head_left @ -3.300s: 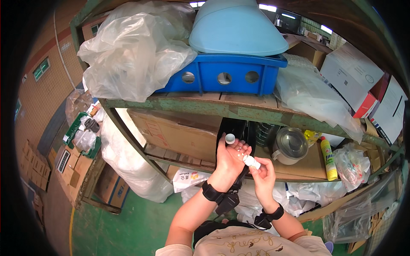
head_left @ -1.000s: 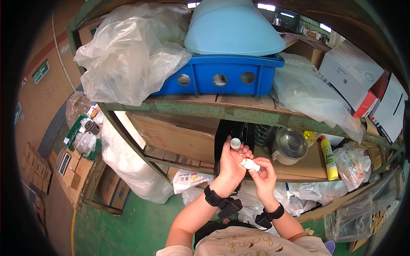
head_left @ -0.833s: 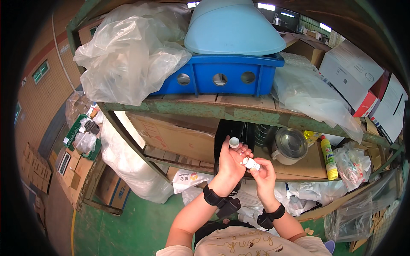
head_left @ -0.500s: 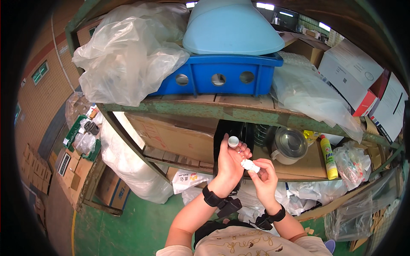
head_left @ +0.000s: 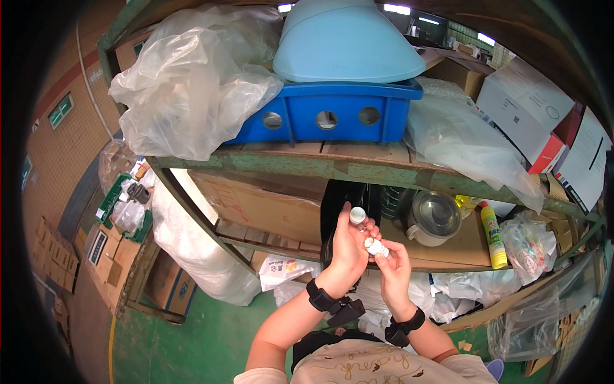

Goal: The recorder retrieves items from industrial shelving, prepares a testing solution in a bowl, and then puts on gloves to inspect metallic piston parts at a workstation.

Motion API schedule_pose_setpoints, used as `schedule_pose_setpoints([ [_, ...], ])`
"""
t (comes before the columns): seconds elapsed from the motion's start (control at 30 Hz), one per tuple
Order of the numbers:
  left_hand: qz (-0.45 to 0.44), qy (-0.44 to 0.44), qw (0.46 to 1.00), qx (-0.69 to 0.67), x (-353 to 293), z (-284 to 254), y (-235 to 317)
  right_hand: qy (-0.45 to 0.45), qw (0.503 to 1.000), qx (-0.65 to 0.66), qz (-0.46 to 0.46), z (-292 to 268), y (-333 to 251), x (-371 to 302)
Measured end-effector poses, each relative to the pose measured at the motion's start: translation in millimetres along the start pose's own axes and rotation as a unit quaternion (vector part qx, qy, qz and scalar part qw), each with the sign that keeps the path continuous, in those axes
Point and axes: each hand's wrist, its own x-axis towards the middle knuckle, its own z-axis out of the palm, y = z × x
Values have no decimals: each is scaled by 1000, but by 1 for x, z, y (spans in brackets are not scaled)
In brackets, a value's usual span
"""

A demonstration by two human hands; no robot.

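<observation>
My left hand [head_left: 348,253] is turned palm up in front of the shelf. Its thumb and fingers hold a small round white cap [head_left: 357,215], hollow side showing. Just to the right, my right hand [head_left: 396,269] pinches a small white bottle [head_left: 377,248] between thumb and fingers. The bottle lies tilted over the left palm and fingers, its uncapped mouth turned to the upper left. What is inside the bottle is too small to make out. Black straps with small dark boxes sit round both wrists.
A green metal rack [head_left: 307,163] stands ahead, with a blue crate [head_left: 300,115] and plastic bags [head_left: 185,89] on top. Below are a cardboard box [head_left: 262,201], a lidded pot [head_left: 435,221] and a yellow-green bottle [head_left: 492,237]. Cartons [head_left: 524,105] stack at right.
Both hands have shifted slightly to the right. The bottle has turned so that its open mouth shows more plainly. The cap has stayed in the left hand.
</observation>
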Motion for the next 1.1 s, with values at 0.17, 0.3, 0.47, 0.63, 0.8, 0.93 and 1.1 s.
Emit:
schedule_pose_setpoints([
  [0.17,-27,2,999,-42,5,-5,3,-23,990,124,55,-8,1,1],
  [0.3,-34,-1,998,-59,9,-11,7,-44,956,257,137,-15,-6,-1],
  [0.47,-50,1,998,-39,9,-10,12,-54,963,238,117,-20,-18,6],
  [0.63,-88,-68,994,7,8,-16,19,-42,988,132,63,-13,-30,18],
  [0.8,-82,-50,987,130,-4,-4,17,-16,1000,5,-25,4,-31,27],
  [0.93,-51,-24,984,170,-8,4,13,1,999,-3,-51,7,-30,31],
  [1.1,7,-24,969,244,-7,6,15,31,981,-119,-152,17,-37,32],
])
